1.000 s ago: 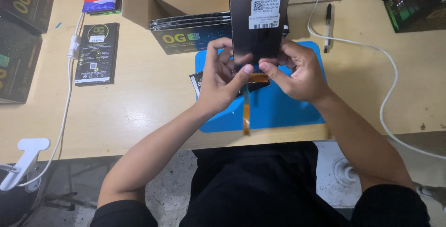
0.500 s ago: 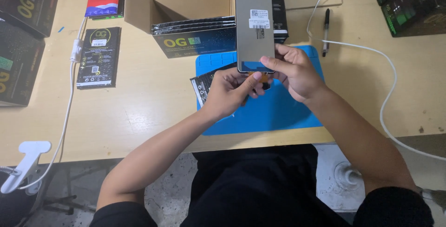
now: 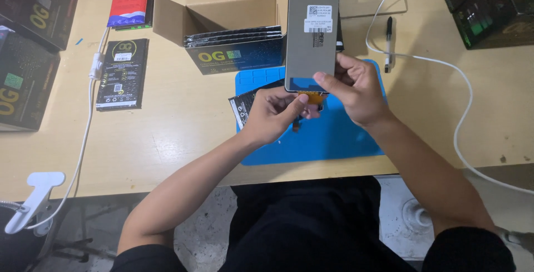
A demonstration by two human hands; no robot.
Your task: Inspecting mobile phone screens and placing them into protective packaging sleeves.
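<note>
Item: phone display panel (image 3: 310,38), flat grey rectangle with rounded corners, white sticker near its far end, an orange flex ribbon (image 3: 311,98) hanging from its near edge. It was held upright above the blue work mat (image 3: 339,138).

Hands: right hand (image 3: 356,88) pinched the panel's near right edge between thumb and fingers; left hand (image 3: 275,113) had fingertips closed on the ribbon at the near edge.

Progress, as judged: panel was out of its packaging and under handling at the ribbon end; it was not set down, nor joined to anything visible.

Surroundings: pale wooden table (image 3: 178,133); open cardboard box (image 3: 222,5) at the far side holding dark flat boxes; black flat packet (image 3: 122,74) to the left; white cable (image 3: 461,99) looping right; black pen (image 3: 389,44).
</note>
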